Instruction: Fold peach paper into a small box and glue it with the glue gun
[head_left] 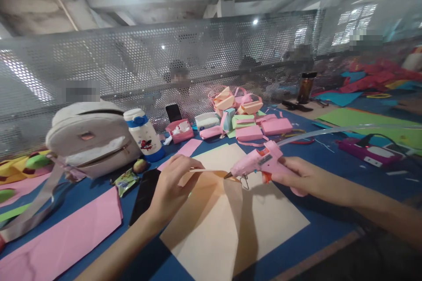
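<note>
My right hand [296, 175] is wrapped round the handle of a pink glue gun [257, 160], whose dark nozzle points left at the folded edge of a cream paper piece [207, 224]. The fingers of my left hand [174, 184] pinch the upper left edge of that piece. Part of it stands up in a fold, with orange-tinted shade inside. Flat cream sheets [280, 219] lie beneath and around it. A dark flat object [145, 193] lies just left of my left hand, partly hidden by it.
A white backpack [95, 140], a bottle [145, 134] and pink sheets [66, 237] are at the left. Small paper boxes [249, 133] and a phone [173, 113] stand before a perforated screen [132, 66]. A purple device [369, 150] and green sheets [372, 123] lie right.
</note>
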Demonstrator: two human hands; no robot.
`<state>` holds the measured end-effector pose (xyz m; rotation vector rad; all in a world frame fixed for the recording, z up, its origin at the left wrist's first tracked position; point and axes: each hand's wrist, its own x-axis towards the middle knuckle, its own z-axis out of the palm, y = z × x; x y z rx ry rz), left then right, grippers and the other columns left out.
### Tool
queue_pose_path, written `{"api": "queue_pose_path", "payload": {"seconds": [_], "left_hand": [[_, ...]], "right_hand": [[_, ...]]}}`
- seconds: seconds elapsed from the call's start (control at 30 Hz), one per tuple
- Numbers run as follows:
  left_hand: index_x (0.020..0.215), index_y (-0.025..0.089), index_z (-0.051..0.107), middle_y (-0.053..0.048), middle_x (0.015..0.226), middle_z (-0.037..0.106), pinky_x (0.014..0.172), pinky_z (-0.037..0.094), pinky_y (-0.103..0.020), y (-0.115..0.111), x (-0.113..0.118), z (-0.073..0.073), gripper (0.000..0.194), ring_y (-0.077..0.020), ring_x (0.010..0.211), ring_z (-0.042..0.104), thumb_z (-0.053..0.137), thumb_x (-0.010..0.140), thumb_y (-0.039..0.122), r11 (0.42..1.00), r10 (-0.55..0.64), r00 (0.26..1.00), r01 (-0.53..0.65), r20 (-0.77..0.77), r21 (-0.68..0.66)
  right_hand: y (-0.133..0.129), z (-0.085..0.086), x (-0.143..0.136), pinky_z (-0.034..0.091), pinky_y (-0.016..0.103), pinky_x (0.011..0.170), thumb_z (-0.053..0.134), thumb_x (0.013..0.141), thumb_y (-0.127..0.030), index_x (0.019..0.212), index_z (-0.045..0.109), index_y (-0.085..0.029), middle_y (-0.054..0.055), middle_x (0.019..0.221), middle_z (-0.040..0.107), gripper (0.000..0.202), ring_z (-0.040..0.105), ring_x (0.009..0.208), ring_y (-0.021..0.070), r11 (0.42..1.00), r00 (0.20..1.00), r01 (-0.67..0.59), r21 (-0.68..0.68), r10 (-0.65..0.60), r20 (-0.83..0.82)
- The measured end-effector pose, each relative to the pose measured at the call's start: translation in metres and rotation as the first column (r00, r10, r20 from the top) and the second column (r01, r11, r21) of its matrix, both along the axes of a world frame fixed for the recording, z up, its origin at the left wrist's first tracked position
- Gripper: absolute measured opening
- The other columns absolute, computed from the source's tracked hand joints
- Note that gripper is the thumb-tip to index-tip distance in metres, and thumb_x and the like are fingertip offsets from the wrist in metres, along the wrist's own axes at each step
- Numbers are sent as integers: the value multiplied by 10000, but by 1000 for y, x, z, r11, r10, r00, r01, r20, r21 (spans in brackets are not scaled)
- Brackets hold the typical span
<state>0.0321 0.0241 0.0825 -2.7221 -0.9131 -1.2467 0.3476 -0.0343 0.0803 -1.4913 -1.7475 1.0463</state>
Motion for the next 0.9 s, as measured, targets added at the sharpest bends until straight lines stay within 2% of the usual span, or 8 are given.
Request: {"api": "queue_pose_path", "payload": {"seconds": [0.17, 0.33, 0.63, 0.73, 0.9], "left_hand": [[869, 212, 639, -8, 805, 707, 756, 465, -315, -1, -1, 0, 176, -167, 768, 625, 505, 917, 108, 1000, 13, 1000, -13, -4, -15], [877, 216, 633, -8, 818, 701, 769, 455, -316, 0, -2, -2, 180, -168, 782, 618, 501, 923, 102, 1000, 5, 1000, -5, -5, -12], [891, 213, 633, -7, 826, 693, 780, 446, -308, 2, -1, -3, 175, -166, 790, 613, 511, 927, 93, 1000, -6, 1000, 6, 6, -20], [889, 214, 631, -6, 829, 689, 772, 444, -301, 1, -2, -4, 176, -165, 794, 607, 513, 925, 89, 1000, -5, 1000, 5, 6, -24], [897, 205, 621, -2, 833, 677, 774, 433, -288, 1, -3, -4, 179, -151, 802, 586, 514, 923, 64, 1000, -15, 1000, 15, 7, -24]], "right_hand": [[4, -5, 2, 334, 238, 453, 569, 779, -721, 795, 645, -180, -39, 616, 395, 547, 384, 517, 107, 999, 1000, -12, 35, 12, -5], [7, -7, 2, 284, 224, 419, 569, 776, -748, 691, 532, -185, -37, 621, 402, 570, 385, 507, 94, 998, 994, -57, -5, 56, -92], [7, -3, 0, 303, 232, 458, 550, 816, -720, 827, 658, -157, -34, 654, 409, 574, 393, 532, 101, 998, 995, -68, 16, 69, -65], [7, -3, -1, 313, 234, 464, 551, 815, -716, 799, 648, -160, -31, 641, 424, 564, 409, 538, 108, 998, 998, -40, 41, 42, -52], [8, -3, 0, 300, 230, 445, 558, 813, -711, 783, 626, -167, -32, 646, 419, 549, 410, 520, 101, 997, 994, -66, 46, 70, -87]]}}
